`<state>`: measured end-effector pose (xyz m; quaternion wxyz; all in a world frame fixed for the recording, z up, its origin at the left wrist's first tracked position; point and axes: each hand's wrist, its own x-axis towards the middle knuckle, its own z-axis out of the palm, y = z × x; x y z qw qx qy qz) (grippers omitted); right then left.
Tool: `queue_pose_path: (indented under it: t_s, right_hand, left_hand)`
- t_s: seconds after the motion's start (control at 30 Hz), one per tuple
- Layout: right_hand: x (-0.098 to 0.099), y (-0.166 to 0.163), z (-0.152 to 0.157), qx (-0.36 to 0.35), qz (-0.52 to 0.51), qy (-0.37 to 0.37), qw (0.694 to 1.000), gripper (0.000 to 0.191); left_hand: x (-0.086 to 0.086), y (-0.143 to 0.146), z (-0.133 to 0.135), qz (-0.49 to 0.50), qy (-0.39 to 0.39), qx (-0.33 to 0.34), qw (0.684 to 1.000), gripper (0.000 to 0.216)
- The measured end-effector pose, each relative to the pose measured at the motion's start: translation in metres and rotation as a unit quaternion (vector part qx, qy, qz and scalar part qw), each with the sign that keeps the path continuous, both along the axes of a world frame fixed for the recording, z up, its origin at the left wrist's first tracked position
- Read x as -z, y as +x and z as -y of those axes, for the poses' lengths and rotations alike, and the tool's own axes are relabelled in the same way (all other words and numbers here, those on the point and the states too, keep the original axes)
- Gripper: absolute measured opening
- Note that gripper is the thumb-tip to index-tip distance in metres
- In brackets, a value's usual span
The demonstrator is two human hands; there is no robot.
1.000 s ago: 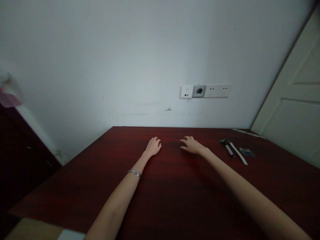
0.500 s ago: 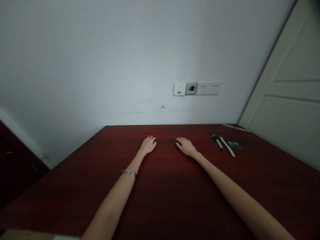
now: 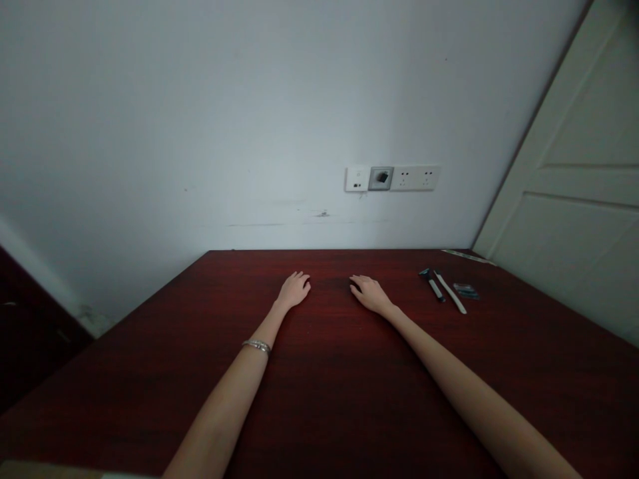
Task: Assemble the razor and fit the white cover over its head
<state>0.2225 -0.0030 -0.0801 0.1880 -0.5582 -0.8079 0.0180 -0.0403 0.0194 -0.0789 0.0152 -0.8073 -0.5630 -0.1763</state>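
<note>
My left hand lies palm down on the dark red table, fingers apart and holding nothing. A silver bracelet circles the left forearm. Across a gap from it, my right hand also rests flat on the wood, open, with nothing in it. To the right of that hand lies a razor with a dark head and a light handle. Beside it is a slim white stick-like tool, and just past that a small clear packet whose contents I cannot make out.
A white wall rises behind the table, carrying a row of sockets and switches. A thin pale strip lies at the table's back right edge. The panelled door stands along the right side.
The whole view has shifted very slightly. Both hands and the objects stay in place on the table.
</note>
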Motion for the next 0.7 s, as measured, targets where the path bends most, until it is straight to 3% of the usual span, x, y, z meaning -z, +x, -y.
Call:
queue_pose_path:
  t_s: [0.7]
  right_hand:
    - [-0.0003, -0.0023, 0.0023, 0.013, -0.003, 0.020, 1.000, 0.044]
  left_hand:
    - [-0.0012, -0.0004, 0.0016, -0.015, 0.007, -0.008, 1.000, 0.041]
